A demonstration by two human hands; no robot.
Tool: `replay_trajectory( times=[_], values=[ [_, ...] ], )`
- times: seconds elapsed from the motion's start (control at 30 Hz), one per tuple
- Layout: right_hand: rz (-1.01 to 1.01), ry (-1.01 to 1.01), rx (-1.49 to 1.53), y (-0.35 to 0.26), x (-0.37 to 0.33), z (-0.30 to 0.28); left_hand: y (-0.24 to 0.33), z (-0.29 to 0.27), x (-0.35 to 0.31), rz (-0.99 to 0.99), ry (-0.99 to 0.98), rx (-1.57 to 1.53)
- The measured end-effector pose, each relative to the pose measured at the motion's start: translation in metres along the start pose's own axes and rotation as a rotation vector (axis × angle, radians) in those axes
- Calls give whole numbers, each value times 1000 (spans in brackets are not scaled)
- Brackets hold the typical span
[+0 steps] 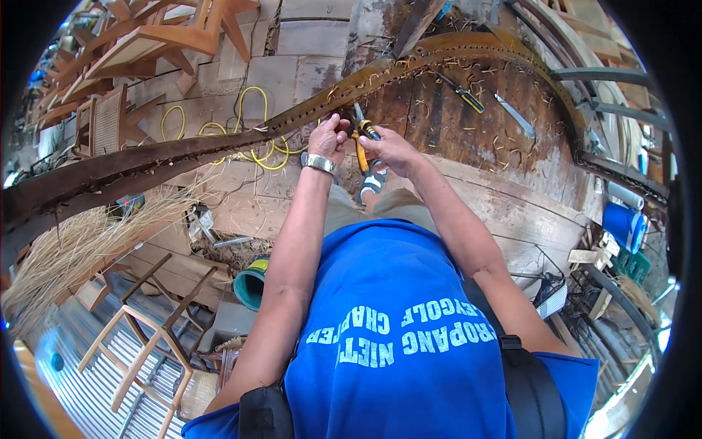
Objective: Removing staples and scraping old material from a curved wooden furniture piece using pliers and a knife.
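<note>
My right hand (391, 151) is wrapped round a pair of pliers (361, 152) with yellow and black handles; their metal jaws point up at the lower edge of a long curved wooden rail (336, 97). The rail has a row of holes along it, with short cane ends sticking out. Just left of the pliers, my left hand (328, 139), with a metal watch on its wrist, has its fingers curled together close under the rail. Whatever those fingertips pinch, if anything, is too small to name.
Beyond the rail lie a screwdriver (468, 99) and a knife (515, 117) on dark boards among cane scraps. A yellow cord (274, 157) loops at the left. Wooden chair frames (164, 44), loose cane strands (80, 249) and a green bucket (250, 285) stand around.
</note>
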State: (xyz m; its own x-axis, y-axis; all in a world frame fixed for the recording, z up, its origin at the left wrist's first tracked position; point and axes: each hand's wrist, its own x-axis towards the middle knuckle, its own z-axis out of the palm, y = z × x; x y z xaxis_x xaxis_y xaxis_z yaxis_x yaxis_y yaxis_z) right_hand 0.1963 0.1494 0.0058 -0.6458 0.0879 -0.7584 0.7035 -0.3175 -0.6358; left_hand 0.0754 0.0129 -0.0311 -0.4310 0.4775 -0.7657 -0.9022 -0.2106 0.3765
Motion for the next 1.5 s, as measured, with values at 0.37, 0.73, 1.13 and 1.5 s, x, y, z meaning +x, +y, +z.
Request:
replay_trajectory(
  times=[0.37, 0.73, 1.13, 1.5],
  values=[
    [-38, -46, 14, -2, -7, -6, -5, 12, 9, -77, -83, -197],
    [-181, -24, -202, 0, 2, -11, 14, 25, 7, -77, 150, 90],
    [-350, 112, -506, 14, 14, -7, 45, 17, 12, -394, 46, 46],
    [-263, 116, -312, 14, 10, 5, 30, 18, -2, -196, 173, 185]
  ],
)
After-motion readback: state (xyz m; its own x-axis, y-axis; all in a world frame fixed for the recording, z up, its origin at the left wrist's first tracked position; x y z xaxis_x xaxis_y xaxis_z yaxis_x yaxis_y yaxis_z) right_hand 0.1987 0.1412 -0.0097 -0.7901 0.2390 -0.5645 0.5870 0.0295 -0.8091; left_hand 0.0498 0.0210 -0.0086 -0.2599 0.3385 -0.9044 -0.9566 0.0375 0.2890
